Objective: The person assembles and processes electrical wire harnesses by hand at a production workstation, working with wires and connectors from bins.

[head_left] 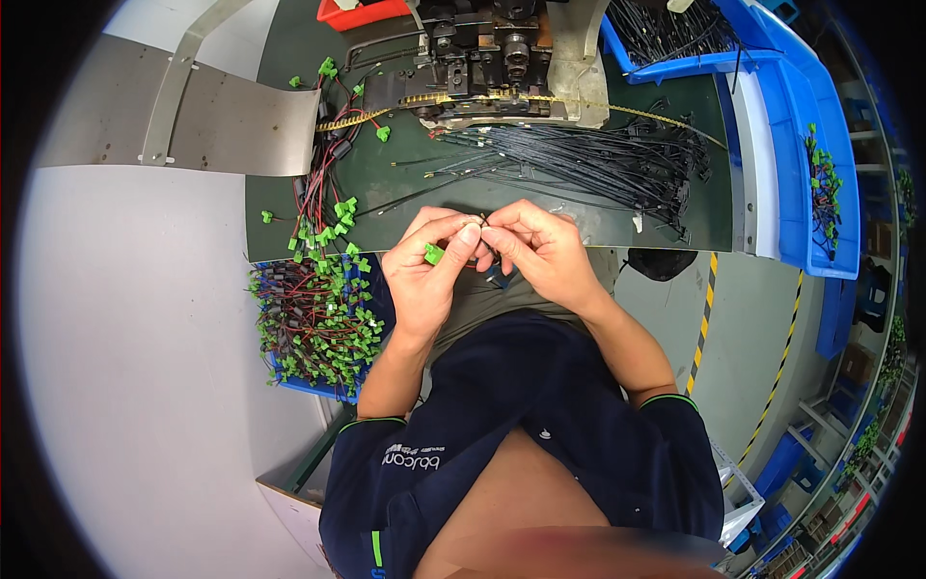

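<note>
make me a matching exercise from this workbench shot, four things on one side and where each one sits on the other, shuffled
Things:
1. small green connector
2. loose black wires
3. heap of green connectors on red and black leads
4. red tray

Places:
A. spread over the dark mat beyond the hands
B. pinched in the left hand, close to the right hand
C. at the far edge of the bench, left of the machine
D. hanging over the near left edge of the bench

Pairs: 1-B, 2-A, 3-D, 4-C
</note>
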Available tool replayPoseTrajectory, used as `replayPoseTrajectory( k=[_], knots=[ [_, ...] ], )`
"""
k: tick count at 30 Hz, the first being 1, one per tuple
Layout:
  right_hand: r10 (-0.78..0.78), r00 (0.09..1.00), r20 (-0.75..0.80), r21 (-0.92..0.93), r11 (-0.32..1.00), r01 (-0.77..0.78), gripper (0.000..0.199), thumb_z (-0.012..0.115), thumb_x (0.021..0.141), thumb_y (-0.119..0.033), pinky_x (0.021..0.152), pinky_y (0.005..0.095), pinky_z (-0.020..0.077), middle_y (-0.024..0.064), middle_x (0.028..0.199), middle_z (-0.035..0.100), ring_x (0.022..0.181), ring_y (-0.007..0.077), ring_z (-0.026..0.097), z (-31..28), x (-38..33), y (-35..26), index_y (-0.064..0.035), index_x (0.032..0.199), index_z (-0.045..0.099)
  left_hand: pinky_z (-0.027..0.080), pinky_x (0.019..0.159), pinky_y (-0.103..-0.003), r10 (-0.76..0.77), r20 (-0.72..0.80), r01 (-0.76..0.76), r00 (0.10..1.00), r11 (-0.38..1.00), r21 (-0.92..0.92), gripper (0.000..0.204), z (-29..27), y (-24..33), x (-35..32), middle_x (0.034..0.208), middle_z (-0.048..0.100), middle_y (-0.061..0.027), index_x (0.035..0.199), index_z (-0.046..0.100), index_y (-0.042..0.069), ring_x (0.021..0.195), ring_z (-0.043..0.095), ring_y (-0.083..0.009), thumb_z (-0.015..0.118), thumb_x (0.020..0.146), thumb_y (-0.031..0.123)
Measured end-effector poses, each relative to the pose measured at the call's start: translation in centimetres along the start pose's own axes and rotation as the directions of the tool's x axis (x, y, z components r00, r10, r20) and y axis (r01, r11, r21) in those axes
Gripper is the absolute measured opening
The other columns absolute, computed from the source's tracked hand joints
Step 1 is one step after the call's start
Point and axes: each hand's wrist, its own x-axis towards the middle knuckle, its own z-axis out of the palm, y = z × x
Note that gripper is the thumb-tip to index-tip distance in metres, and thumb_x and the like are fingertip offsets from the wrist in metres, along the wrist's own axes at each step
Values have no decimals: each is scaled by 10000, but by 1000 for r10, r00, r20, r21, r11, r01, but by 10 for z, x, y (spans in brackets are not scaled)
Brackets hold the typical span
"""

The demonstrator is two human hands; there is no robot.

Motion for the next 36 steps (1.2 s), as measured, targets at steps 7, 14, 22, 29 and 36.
replayPoseTrajectory(
  k=[7,14,22,29,36],
  knots=[
    [31,998,-63,76,997,-26,126,669,1059,-83,562,213,509,88,911,746,747,99,699,-2,-1,0,29,1117,673,607,737,-276,-89,-13,89,996,995,-36,115,-7,-1,2,1053,718,-127,1078,744,-59,807,718,-155,722,967,-73],
    [33,993,-110,135,991,-18,121,686,1051,-77,551,207,459,61,871,724,704,70,644,-2,-1,7,32,1105,685,642,786,-311,-37,139,32,990,999,37,150,-13,6,6,1066,712,-150,1075,732,-66,892,758,-207,723,936,-122],
    [67,993,-94,159,986,-51,93,686,1042,-39,571,215,455,51,864,711,673,54,595,-3,1,11,34,1100,688,652,750,-326,-6,196,-20,981,991,130,162,-12,9,6,1068,705,-172,1091,741,-77,864,759,-228,712,939,-124],
    [61,994,-88,129,990,-49,75,678,1041,-21,590,220,474,54,879,713,696,59,613,-4,1,10,34,1092,691,644,717,-313,57,194,-86,979,986,143,124,-10,7,3,1055,707,-175,1082,738,-95,820,750,-219,710,962,-88],
    [-96,993,-63,-47,995,93,111,699,1018,-1,620,236,520,79,934,731,747,80,659,-1,-1,7,58,1112,702,638,692,-282,-15,-26,20,1000,982,186,139,-9,3,-1,1067,706,-161,1104,760,-87,804,733,-172,721,973,-61]
  ],
)
